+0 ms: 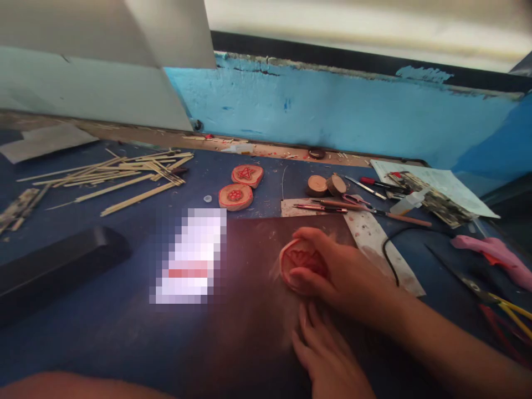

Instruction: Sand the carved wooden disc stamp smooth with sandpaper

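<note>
My right hand (332, 266) is closed round a wood slice (297, 260) with a red carved design on its face. Thumb and fingers wrap the slice's right side and hide part of the design. Under it lies a dark brown sheet (245, 260) that looks like sandpaper. Just below, my left hand (326, 349) rests flat on the sheet, fingers stretched out and holding nothing. Farther back on the blue table sit two more wood slices with red designs, a star slice (247, 175) and a flower slice (235, 197).
Thin wooden sticks (124, 174) lie loose at the left, behind a black bar-like object (62, 260). A blurred-out bright rectangle (195, 238) is left of the sheet. Plain wood pieces (317, 185), pens (320, 209), a glue bottle (409, 202), pliers (474, 286) and pink cloth (494, 252) lie rightward.
</note>
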Demonstrator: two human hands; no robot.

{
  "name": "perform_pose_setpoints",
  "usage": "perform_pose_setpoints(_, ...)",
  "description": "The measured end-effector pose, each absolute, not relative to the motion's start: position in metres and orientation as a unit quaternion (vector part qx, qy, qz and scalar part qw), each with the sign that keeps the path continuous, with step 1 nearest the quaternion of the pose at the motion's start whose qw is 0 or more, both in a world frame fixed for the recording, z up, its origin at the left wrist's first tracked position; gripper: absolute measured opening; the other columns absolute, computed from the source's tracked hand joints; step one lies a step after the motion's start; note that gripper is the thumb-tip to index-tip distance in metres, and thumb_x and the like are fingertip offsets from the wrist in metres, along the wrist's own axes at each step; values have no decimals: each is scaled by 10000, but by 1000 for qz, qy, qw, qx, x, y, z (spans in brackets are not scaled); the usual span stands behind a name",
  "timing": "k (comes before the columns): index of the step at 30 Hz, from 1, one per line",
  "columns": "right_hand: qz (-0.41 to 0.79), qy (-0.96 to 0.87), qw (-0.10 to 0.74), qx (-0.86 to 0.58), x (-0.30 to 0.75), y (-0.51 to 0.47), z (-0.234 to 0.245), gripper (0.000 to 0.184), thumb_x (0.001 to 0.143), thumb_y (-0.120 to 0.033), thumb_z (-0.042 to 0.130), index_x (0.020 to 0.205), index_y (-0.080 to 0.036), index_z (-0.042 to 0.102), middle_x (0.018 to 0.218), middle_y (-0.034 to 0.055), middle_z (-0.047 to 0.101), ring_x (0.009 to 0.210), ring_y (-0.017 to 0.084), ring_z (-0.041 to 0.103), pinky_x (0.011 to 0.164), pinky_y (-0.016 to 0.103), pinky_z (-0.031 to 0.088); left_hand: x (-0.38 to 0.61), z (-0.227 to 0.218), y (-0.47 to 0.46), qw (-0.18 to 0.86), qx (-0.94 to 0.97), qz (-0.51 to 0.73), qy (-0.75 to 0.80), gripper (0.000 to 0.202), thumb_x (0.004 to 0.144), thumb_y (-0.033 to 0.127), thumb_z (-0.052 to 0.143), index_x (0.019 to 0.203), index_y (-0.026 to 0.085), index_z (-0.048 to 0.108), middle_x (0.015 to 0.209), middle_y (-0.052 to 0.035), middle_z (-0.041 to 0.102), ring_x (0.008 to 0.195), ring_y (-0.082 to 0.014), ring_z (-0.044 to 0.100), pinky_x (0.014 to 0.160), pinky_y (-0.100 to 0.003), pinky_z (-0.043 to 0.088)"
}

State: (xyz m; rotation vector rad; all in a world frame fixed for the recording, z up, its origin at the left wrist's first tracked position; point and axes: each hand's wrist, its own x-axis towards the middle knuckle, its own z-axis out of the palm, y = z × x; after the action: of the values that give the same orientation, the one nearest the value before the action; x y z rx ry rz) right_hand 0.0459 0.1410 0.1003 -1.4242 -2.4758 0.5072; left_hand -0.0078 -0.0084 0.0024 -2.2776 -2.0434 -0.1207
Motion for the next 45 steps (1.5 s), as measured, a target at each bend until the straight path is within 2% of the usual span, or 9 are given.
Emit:
perform_pose_setpoints(4, 90, -824, 149, -540, 54, 154, 97, 515, 981, -487, 586, 1430, -246, 502, 1086, 110, 794, 889, 328, 777, 714, 396, 564, 16, -13, -3, 37, -693, 25, -720, 598, 586, 199, 886, 1155, 84, 743, 1336, -309, 579, 1282, -580, 499, 995, -765, 490)
perform_pose_setpoints(7, 67, -798, 173, -574, 59, 157, 95, 556, 974, -488, 578, 1439, -199, 480, 1138, 152, 779, 920, 354, 769, 739, 429, 564, 27, -21, -3, 25, -695, 52, -716, 598, 595, 111, 860, 1181, 110, 742, 1376, -311, 569, 1311, -590, 459, 989, -801, 467)
perform_pose_setpoints(13, 137, -837, 113, -517, 44, 142, 101, 504, 962, -507, 617, 1413, -302, 527, 986, 52, 804, 788, 291, 776, 649, 352, 536, 25, -19, -4, 9, -676, 28, -736, 639, 655, 417, 851, 1183, 80, 723, 1342, -323, 573, 1312, -605, 469, 1054, -855, 351)
perform_pose_setpoints(17, 69, -790, 175, -584, 57, 155, 96, 525, 977, -481, 591, 1416, -202, 523, 1098, 143, 791, 937, 358, 764, 753, 429, 550, 25, -18, -7, 39, -674, 44, -737, 632, 625, 349, 878, 1203, 144, 723, 1386, -267, 566, 1359, -569, 447, 1095, -826, 336)
perform_pose_setpoints(24, 185, -852, 125, -474, 39, 126, 103, 482, 968, -453, 629, 1413, -302, 520, 1022, 42, 792, 814, 243, 768, 719, 324, 548, 28, -18, -4, -5, -671, 68, -738, 633, 702, 417, 828, 1236, 100, 706, 1373, -316, 552, 1321, -592, 480, 1058, -855, 337)
perform_pose_setpoints(31, 201, -874, 113, -427, 49, 124, 104, 1131, 635, -707, 851, 1570, -289, 371, 1369, 117, 674, 1127, 342, 713, 909, 429, 567, 34, -28, -10, -8, -695, 98, -713, 577, 743, 435, 800, 1212, 108, 724, 1360, -306, 578, 1301, -597, 500, 1034, -842, 387)
perform_pose_setpoints(35, 193, -866, 121, -445, 49, 124, 103, 892, 816, -575, 778, 1551, -252, 387, 1346, 125, 679, 1140, 312, 710, 954, 427, 559, 35, -25, -11, -16, -685, 95, -722, 627, 749, 452, 795, 1251, 91, 694, 1379, -329, 554, 1334, -589, 470, 1083, -839, 330)
perform_pose_setpoints(40, 218, -877, 112, -414, 49, 127, 101, 1028, 720, -622, 850, 1564, -301, 360, 1445, 96, 625, 1213, 311, 675, 995, 424, 551, 32, -23, -12, -46, -697, 100, -708, 580, 722, 429, 815, 1205, 127, 709, 1322, -304, 596, 1297, -597, 499, 1082, -878, 257)
perform_pose_setpoints(45, 174, -858, 140, -462, 54, 136, 96, 882, 824, -555, 787, 1548, -278, 368, 1444, 131, 620, 1227, 335, 667, 974, 488, 556, 30, -20, -8, 0, -670, 101, -735, 678, 632, 257, 876, 1265, 143, 660, 1413, -289, 510, 1371, -592, 394, 1102, -864, 241)
